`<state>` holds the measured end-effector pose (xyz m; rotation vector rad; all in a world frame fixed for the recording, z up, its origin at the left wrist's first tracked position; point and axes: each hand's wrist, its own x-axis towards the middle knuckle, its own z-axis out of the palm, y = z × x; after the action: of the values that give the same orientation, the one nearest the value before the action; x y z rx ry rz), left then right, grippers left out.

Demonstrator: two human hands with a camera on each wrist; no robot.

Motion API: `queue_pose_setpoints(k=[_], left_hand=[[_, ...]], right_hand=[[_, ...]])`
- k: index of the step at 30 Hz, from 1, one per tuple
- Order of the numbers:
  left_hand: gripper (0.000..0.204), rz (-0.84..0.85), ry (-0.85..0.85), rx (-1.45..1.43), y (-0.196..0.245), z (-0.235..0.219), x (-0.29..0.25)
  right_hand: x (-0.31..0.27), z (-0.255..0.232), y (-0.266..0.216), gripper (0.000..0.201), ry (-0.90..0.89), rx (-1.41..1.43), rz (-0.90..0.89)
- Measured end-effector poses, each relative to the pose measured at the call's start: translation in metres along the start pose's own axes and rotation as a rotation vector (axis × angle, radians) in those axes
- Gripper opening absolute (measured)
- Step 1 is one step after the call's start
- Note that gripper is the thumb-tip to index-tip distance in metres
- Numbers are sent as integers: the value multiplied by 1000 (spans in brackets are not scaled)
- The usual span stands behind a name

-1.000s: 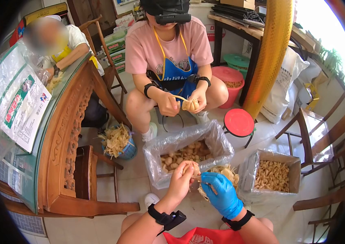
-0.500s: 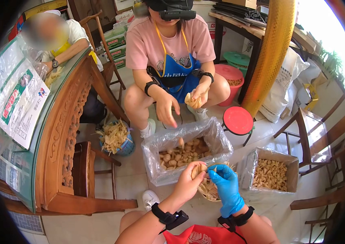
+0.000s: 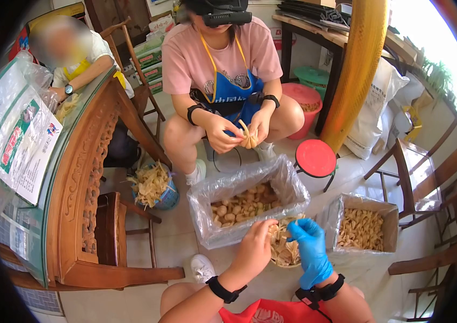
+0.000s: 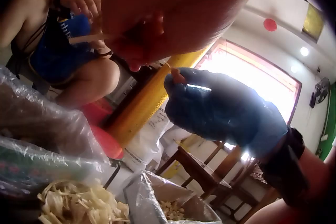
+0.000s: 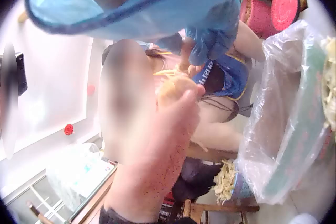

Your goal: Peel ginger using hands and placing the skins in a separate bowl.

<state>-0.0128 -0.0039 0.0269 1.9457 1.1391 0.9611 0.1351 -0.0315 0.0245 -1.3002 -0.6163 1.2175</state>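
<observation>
My bare left hand [image 3: 252,252] is raised over the near edge of the plastic-lined box, its fingers curled round a pale bulb-like piece [image 5: 176,90], best seen in the right wrist view. My blue-gloved right hand [image 3: 313,252] is just to its right, with a gap between them. In the left wrist view the glove [image 4: 220,108] pinches a small brownish bit [image 4: 177,76] between thumb and fingertips. Under both hands sits a round container of pale peelings [image 3: 285,247]. The lined box [image 3: 207,229] holds round and loose pale pieces.
Opposite, a seated person in a blue apron [image 3: 228,94] works a segmented bulb with both hands. A box of small pale pieces [image 3: 360,229] stands right, a red stool [image 3: 315,159] behind it. Left are a peelings bucket [image 3: 166,196] and a carved table [image 3: 78,188]; another person leans there.
My gloved hand has drawn slightly right, away from my left hand, whose fingers now point further up. The person opposite dropped a piece into the lined box and has both hands together again.
</observation>
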Motion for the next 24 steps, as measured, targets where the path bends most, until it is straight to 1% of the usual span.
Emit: queue_pose_setpoints(k=[1,3,5,6,7,8,9,10,11,13,14,15,17,18,19,22,24], left_hand=[[25,-27,3,-6,-2,-1,0],[24,-54,2,-11,-3,-3,1],[23,-266,-66,-259,-3,-5,0],[24,-242,-69,-313,-15,-1,-2],[24,-239,-75,-314,-15,-2,-1],[26,-334,-89,-470,-16,-4,-1],[28,-430,-103,-631,-16,-5,-1],[31,-492,-96,-694,-20,-4,-2],[31,-492,-99,-715,-19,-4,-3],[32,-528,-25,-727,-15,-5,-1],[32,-539,0,-775,-16,-4,-1],[32,-548,-7,-789,-14,-7,1],[31,-455,-94,-764,-7,-15,7],[30,-454,-93,-785,-5,-17,9],[30,-463,-96,-785,-7,-17,9],[29,-517,-92,-789,-10,-20,8],[28,-494,-112,-779,-11,-22,8]], right_hand=[[3,-3,-6,10,24,55,-14],[8,-9,-17,7,58,37,-41],[14,-24,-24,7,120,-5,-135],[17,-32,-28,7,128,-3,-135],[22,-41,-32,7,166,5,-232],[26,-50,-37,7,205,8,-329],[30,-61,-43,7,214,0,-331],[35,-72,-51,9,287,-77,-470],[38,-86,-58,10,353,-159,-612],[44,-120,-68,12,564,-379,-693],[50,-136,-69,12,643,-447,-761],[53,-154,-70,12,699,-532,-777],[53,-171,-71,13,704,-526,-723],[63,-188,-60,14,632,-367,-733],[68,-200,-56,14,636,-380,-698],[73,-211,-48,15,671,-417,-638],[75,-216,-47,15,696,-445,-575]])
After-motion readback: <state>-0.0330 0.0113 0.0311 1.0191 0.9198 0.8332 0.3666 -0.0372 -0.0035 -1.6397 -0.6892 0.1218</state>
